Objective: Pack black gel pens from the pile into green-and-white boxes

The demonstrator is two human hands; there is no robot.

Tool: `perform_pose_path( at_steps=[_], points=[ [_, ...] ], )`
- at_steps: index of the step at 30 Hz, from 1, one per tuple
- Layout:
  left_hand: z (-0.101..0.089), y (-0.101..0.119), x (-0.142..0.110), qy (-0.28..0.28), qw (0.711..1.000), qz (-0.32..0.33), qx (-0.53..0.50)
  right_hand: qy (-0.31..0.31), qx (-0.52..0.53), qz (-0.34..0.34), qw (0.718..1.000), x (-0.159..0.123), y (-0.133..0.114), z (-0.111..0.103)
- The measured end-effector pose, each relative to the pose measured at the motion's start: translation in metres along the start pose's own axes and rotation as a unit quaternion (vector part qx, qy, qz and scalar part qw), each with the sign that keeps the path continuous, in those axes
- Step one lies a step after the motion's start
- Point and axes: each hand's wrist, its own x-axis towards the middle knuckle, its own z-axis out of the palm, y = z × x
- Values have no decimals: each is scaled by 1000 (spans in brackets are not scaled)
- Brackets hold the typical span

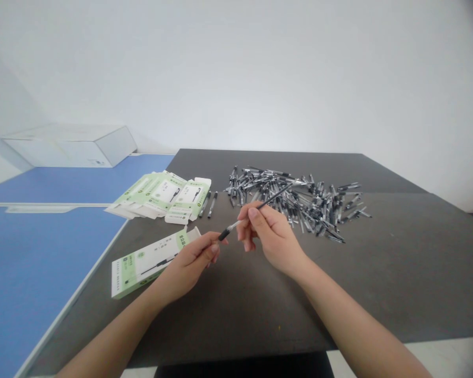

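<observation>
Between my two hands runs a slim pen (224, 234), slanting up to the right, with a black part at its lower left and a clear stretch beside it. My left hand (195, 260) is closed on the black end. My right hand (274, 236) pinches a thin dark rod (274, 196), which looks like an ink refill, in line with the pen. The fingers hide where rod and pen meet. Beneath and left of my left hand lies a green and white pen box (147, 261), its flap end open. Beyond my right hand spreads a pile of black and clear pens (299, 202).
Several flat green and white cartons (165, 191) overlap at the back left, with two loose pens (212, 205) beside them. The dark table (398, 273) borders a blue surface (43, 262) on the left. A large white box (69, 147) stands against the wall.
</observation>
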Motion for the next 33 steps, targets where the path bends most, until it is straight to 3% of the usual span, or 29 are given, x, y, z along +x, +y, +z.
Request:
perform_pose_path(
  at_steps=[8, 13, 17, 20, 22, 23, 29, 33],
  points=[
    [6, -3, 0, -26, 998, 13, -59, -119, -219, 6, 968, -1, -3, -5],
    [8, -7, 4, -1, 976, 32, -216, -96, -230, 11, 968, -2, -10, -9],
    [6, -8, 4, 18, 944, 30, -327, -19, -292, 11, 956, 12, -10, -45],
    [7, -8, 2, 3, 943, 14, -334, 49, -411, 40, 910, 32, 2, -83],
    [8, -9, 2, -5, 945, 3, -327, 29, -529, 74, 845, 45, 15, -102],
    [9, -10, 2, -5, 947, -3, -323, 17, -559, 79, 825, 51, 22, -108],
    [7, -8, 6, 51, 952, -42, -298, -39, -619, 75, 781, 82, 58, -105],
    [6, -6, 7, 42, 960, -52, -272, -31, -655, 96, 749, 109, 70, -102]
  ],
)
